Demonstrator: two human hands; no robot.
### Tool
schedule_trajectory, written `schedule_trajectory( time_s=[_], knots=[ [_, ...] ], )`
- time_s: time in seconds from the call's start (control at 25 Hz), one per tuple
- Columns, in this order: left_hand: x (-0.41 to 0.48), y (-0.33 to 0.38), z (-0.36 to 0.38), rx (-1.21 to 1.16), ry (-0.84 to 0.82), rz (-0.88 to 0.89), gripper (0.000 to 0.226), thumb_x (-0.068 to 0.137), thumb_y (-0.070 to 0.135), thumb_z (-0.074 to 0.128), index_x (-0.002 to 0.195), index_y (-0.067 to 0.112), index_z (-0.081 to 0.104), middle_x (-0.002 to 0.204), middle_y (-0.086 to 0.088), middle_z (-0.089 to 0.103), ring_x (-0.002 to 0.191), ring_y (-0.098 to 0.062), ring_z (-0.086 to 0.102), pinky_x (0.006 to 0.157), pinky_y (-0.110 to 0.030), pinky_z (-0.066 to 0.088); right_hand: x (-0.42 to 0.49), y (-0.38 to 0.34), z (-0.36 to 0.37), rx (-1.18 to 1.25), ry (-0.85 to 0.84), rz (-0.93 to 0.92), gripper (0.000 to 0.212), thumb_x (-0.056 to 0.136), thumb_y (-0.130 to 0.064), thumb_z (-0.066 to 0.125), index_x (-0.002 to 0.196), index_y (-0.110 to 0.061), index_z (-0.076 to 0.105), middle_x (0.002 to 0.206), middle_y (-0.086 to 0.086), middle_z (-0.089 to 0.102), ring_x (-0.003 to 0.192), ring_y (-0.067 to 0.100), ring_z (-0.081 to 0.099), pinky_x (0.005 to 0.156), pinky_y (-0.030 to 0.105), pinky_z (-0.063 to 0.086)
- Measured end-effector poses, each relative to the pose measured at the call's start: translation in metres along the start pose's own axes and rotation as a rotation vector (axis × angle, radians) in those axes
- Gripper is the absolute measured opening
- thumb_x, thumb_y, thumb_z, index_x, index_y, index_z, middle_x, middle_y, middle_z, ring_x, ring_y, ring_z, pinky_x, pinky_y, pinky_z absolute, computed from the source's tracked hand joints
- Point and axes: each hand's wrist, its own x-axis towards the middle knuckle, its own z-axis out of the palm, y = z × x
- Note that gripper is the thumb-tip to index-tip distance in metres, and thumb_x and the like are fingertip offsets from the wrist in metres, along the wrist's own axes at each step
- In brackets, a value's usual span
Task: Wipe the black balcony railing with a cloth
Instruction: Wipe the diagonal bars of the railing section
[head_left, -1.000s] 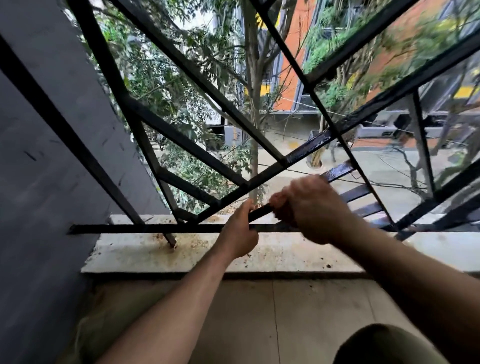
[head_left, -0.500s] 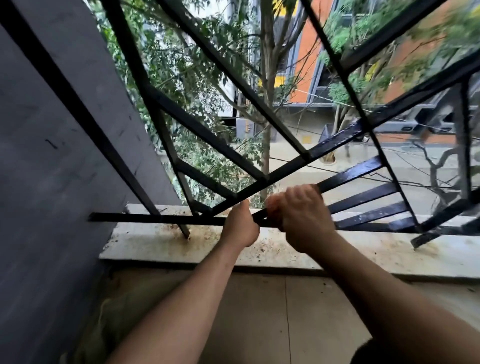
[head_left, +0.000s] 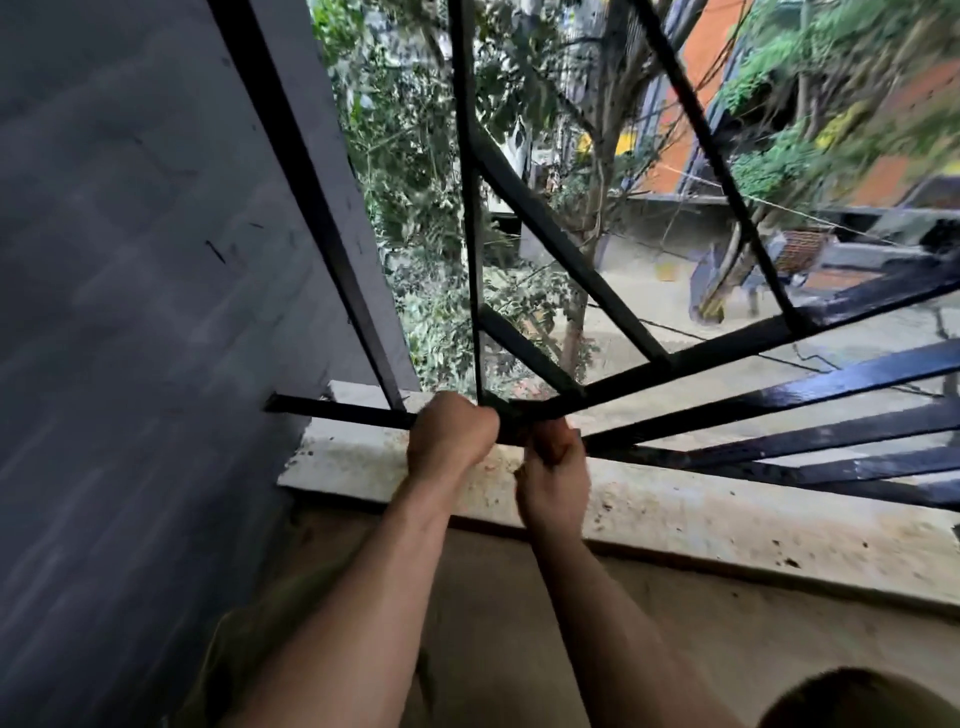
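Left hand (head_left: 451, 435) and right hand (head_left: 554, 480), touching, each clenched the lowest bar of the black railing (head_left: 779, 397), beside the wall (head_left: 130, 260)

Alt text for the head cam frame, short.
The left hand and right hand grip the black railing where its low bars converge beside a grey wall, above a stained ledge. Trees and a street lie beyond; no cloth shows.

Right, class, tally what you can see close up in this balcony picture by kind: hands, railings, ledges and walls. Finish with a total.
Hands: 2 (left hand, right hand)
Black railing: 1
Stained ledge: 1
Grey wall: 1
Total: 5
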Motion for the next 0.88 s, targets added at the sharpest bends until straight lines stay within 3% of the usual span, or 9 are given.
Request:
schedule_trajectory(
  time_s=[0.08,0.12,0.24,0.36,0.52,0.6,0.68,0.8,0.88],
  knots=[
    [0.007,-0.001,-0.009,-0.161,0.058,-0.017,0.014,0.076,0.016,0.055,0.068,0.004,0.057,0.071,-0.013,0.063,0.069,-0.030,0.059,0.055,-0.029,0.042,-0.006,-0.026,0.000,0.605,0.199,0.215,0.010,0.100,-0.011,0.062,0.101,-0.021,0.065,0.077,-0.002,0.067,0.067,0.016,0.060,0.061,0.027,0.046],
    [0.010,-0.002,-0.010,-0.217,0.093,-0.027,0.016,0.078,0.013,0.054,0.064,0.006,0.055,0.064,-0.009,0.059,0.065,-0.028,0.057,0.052,-0.028,0.039,-0.013,-0.037,0.007,0.701,0.252,0.209,0.022,0.098,-0.013,0.064,0.116,-0.026,0.063,0.092,-0.001,0.071,0.078,0.014,0.064,0.069,0.029,0.050],
    [0.023,-0.003,-0.009,-0.492,0.027,-0.106,0.017,0.073,0.020,0.053,0.072,0.010,0.068,0.077,-0.008,0.073,0.078,-0.034,0.072,0.070,-0.046,0.061,-0.042,-0.037,0.024,0.297,0.254,0.015,0.049,0.087,-0.024,0.060,0.135,-0.015,0.054,0.126,0.012,0.062,0.116,0.022,0.060,0.104,0.039,0.049],
    [0.037,0.000,-0.011,-0.602,-0.048,-0.182,0.024,0.089,0.018,0.054,0.101,0.005,0.071,0.106,-0.019,0.073,0.103,-0.036,0.070,0.090,-0.045,0.057,-0.036,-0.027,0.036,0.060,0.050,-0.381,0.024,0.088,-0.008,0.048,0.105,0.005,0.059,0.108,0.019,0.059,0.101,0.022,0.056,0.094,0.032,0.044],
    [0.027,-0.005,-0.022,-0.771,-0.079,-0.172,0.030,0.098,0.024,0.052,0.075,0.016,0.068,0.070,-0.003,0.069,0.066,-0.022,0.063,0.060,-0.030,0.046,0.004,-0.043,0.045,-0.066,-0.375,-0.283,0.036,0.090,-0.027,0.058,0.120,-0.007,0.061,0.111,0.011,0.069,0.100,0.020,0.066,0.086,0.033,0.051],
    [0.029,-0.015,-0.021,-0.879,-0.169,-0.177,0.033,0.102,0.033,0.052,0.082,0.014,0.070,0.075,-0.003,0.074,0.065,-0.020,0.067,0.059,-0.028,0.050,-0.002,-0.059,0.040,0.040,-0.394,-0.275,0.032,0.090,-0.020,0.065,0.121,-0.018,0.063,0.112,0.009,0.071,0.100,0.019,0.069,0.084,0.036,0.056],
    [0.033,-0.021,-0.020,-0.888,-0.224,-0.165,0.038,0.102,0.041,0.051,0.093,0.012,0.073,0.090,-0.009,0.077,0.077,-0.023,0.073,0.067,-0.031,0.054,-0.003,-0.053,0.039,0.107,-0.347,-0.333,0.035,0.092,-0.012,0.059,0.126,-0.019,0.059,0.121,0.003,0.068,0.115,0.017,0.065,0.099,0.040,0.054],
    [0.023,-0.020,-0.025,-0.853,-0.198,-0.198,0.051,0.101,0.051,0.043,0.088,0.012,0.075,0.084,-0.008,0.076,0.072,-0.022,0.071,0.064,-0.029,0.051,0.005,-0.042,0.030,-0.460,-0.426,-0.583,0.057,0.086,-0.027,0.037,0.138,-0.012,0.054,0.130,0.007,0.063,0.123,0.026,0.058,0.109,0.055,0.043],
    [0.022,-0.018,-0.025,-0.900,-0.204,-0.206,0.050,0.102,0.048,0.042,0.096,0.009,0.073,0.077,-0.010,0.074,0.065,-0.019,0.067,0.059,-0.026,0.049,0.009,-0.053,0.030,-0.474,-0.433,-0.511,0.055,0.078,-0.027,0.040,0.129,-0.019,0.058,0.119,0.004,0.068,0.111,0.023,0.064,0.103,0.049,0.048]
  ],
)
